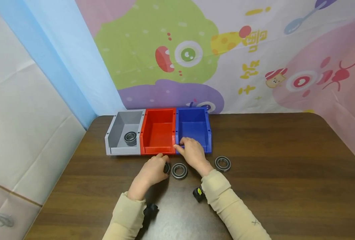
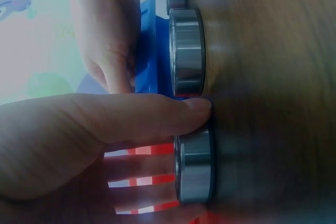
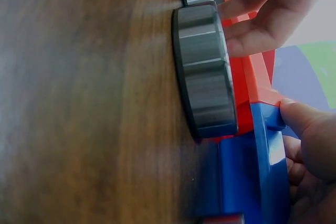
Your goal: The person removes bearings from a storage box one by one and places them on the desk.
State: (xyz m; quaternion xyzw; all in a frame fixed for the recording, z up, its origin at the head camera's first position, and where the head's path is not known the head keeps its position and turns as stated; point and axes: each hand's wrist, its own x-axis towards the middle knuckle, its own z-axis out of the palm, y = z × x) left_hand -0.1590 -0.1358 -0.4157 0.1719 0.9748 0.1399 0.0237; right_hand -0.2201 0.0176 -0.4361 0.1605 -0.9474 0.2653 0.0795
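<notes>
My left hand (image 1: pixel 153 170) is at a bearing (image 1: pixel 166 168) in front of the red bin (image 1: pixel 157 133), thumb on the near side and fingers round the back. The left wrist view shows the thumb against that upright-looking rim (image 2: pixel 195 169). My right hand (image 1: pixel 193 154) grips the front left corner of the blue bin (image 1: pixel 192 125), with the thumb on the edge beside the red bin and curled fingers inside, partly hidden. Between the hands a second bearing (image 1: pixel 179 171) lies flat; a third (image 1: pixel 223 164) lies right of the right wrist.
A grey bin (image 1: pixel 108 146) adjoins the red one on the left, with bearing stock (image 1: pixel 130 138) inside. All the bins stand at the back edge of the brown wooden table (image 1: pixel 285 173), before a printed cloth (image 1: pixel 240 66).
</notes>
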